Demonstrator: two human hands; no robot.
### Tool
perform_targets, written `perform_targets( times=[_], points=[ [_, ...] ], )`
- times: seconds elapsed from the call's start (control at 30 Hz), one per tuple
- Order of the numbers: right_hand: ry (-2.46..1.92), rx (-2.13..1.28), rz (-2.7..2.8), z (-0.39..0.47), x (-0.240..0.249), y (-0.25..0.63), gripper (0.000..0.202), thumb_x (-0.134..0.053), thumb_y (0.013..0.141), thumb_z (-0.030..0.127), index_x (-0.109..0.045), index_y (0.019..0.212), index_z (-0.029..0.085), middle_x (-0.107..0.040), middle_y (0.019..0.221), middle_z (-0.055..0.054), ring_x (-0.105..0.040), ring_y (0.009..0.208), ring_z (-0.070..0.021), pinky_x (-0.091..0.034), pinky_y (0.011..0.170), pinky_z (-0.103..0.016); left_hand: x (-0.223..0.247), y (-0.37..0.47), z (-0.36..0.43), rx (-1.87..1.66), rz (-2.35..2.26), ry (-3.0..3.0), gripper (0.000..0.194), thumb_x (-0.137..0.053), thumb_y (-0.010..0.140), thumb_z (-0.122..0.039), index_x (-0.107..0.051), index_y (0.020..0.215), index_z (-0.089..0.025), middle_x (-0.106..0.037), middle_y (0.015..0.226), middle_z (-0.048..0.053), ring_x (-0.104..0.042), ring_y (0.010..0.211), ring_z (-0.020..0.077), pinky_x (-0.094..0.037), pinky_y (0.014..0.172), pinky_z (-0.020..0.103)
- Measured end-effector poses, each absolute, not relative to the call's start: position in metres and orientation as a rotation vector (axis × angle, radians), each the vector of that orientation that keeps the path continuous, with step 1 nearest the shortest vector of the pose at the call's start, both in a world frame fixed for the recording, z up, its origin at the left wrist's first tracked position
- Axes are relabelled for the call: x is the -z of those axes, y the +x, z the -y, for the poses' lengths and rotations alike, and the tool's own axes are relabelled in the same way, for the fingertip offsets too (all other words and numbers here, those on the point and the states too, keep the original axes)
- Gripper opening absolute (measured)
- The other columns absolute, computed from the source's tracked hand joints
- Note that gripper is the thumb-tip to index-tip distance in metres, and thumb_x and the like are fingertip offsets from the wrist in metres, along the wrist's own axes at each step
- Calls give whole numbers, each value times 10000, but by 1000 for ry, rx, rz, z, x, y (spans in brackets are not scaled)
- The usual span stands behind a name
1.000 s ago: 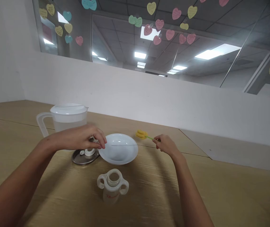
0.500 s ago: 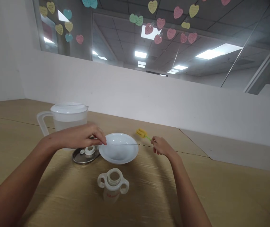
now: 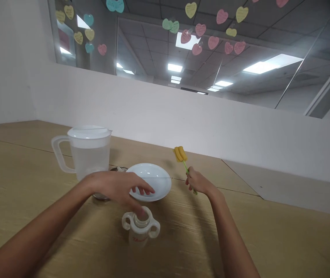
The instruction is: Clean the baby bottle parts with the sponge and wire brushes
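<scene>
My right hand point(image 3: 198, 181) is closed round the green handle of a bottle brush point(image 3: 180, 154), whose yellow sponge head points up and away. My left hand point(image 3: 124, 187) is open, its fingers spread over the near-left part of a white bowl point(image 3: 150, 173). Its thumb hangs in front of the mouth of a baby bottle point(image 3: 138, 233); whether they touch I cannot tell. The bottle stands upright and uncapped, with two side handles and red print. Behind the left hand, a metal tray point(image 3: 101, 197) is mostly hidden, with a small white part on it.
A lidded clear plastic pitcher point(image 3: 91, 154) holding clear liquid stands at the left, behind the left forearm. The wooden table point(image 3: 269, 231) meets a white wall point(image 3: 159, 112) at the back. Above it, heart-shaped paper notes point(image 3: 222, 16) stick to a glass window.
My left hand has moved right and toward me from above the tray to above the bottle, and its fingers have spread. The brush head has swung more upright in my right hand.
</scene>
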State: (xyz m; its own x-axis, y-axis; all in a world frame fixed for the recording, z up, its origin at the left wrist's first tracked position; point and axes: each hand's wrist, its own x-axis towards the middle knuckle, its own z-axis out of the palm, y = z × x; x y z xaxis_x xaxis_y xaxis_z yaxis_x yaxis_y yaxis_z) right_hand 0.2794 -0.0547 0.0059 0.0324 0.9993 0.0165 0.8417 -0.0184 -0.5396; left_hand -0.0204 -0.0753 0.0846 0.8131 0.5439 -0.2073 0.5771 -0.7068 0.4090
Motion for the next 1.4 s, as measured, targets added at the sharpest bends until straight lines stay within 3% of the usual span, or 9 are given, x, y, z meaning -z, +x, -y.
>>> perform_targets(
  times=[0.1,0.27,0.5,0.73,0.9,1.03,1.13,1.23,1.4],
  points=[
    [-1921,-593,1855,58,-11,279,58,-318,856,196,-296,803,205,-580,858,-95,-546,562,-127,-367,418,-226,-72,-7,80,173,-751,2563,770,-756,531,-468,-508,1243,-310,-587,1198,17,-555,1046,226,-435,854,266],
    [-1897,-619,1868,67,-23,275,90,-329,868,217,-298,784,203,-579,857,-87,-545,567,-119,-359,417,-215,-55,3,76,218,-534,2561,652,-787,511,-352,-594,1127,-259,-654,1059,15,-592,966,218,-460,816,264],
    [-1922,-619,1875,73,-31,268,95,-329,881,228,-328,791,196,-591,846,-89,-538,565,-109,-334,426,-199,-47,4,73,221,-451,2569,728,-819,425,-296,-588,1114,-252,-664,1033,18,-602,937,234,-466,802,291],
    [-1855,-498,1884,88,-48,262,115,-303,887,230,-371,802,194,-601,811,-65,-538,557,-113,-345,461,-220,-67,-5,77,201,-551,2588,591,-761,485,-212,-576,1045,-249,-650,976,-11,-589,886,200,-457,691,234],
    [-1690,-357,1849,112,-71,255,158,-295,900,285,-425,878,198,-606,793,-33,-553,589,-122,-375,498,-229,-95,-28,73,-225,-553,2573,560,-686,566,-174,-515,1097,-226,-617,1062,2,-581,900,167,-463,717,209],
    [-1515,-328,1851,133,-87,242,228,-322,900,346,-489,940,197,-585,719,-16,-542,592,-128,-394,529,-232,-93,-32,55,-725,-652,2476,472,-664,657,-273,-516,1099,-194,-598,1124,43,-554,1010,198,-455,829,283],
    [-1426,-298,1923,144,-93,228,298,-334,901,378,-549,1012,206,-544,658,3,-507,557,-126,-394,542,-237,-83,-27,40,-1062,-842,2399,489,-659,682,-353,-535,1118,-170,-616,1102,63,-563,977,211,-455,816,320],
    [-1422,-203,2000,144,-91,218,305,-349,898,331,-593,1046,225,-571,679,5,-493,574,-129,-390,571,-239,-75,-23,31,-1326,-1065,2438,546,-666,671,-402,-546,1150,-168,-628,1082,71,-563,907,218,-460,761,333],
    [-1430,-174,2059,133,-84,213,288,-375,868,253,-639,980,219,-640,774,-12,-526,670,-148,-393,593,-227,-74,-28,31,-1611,-1085,2860,425,-621,743,-334,-559,1139,-193,-624,1061,85,-536,937,230,-436,829,380]
  ],
)
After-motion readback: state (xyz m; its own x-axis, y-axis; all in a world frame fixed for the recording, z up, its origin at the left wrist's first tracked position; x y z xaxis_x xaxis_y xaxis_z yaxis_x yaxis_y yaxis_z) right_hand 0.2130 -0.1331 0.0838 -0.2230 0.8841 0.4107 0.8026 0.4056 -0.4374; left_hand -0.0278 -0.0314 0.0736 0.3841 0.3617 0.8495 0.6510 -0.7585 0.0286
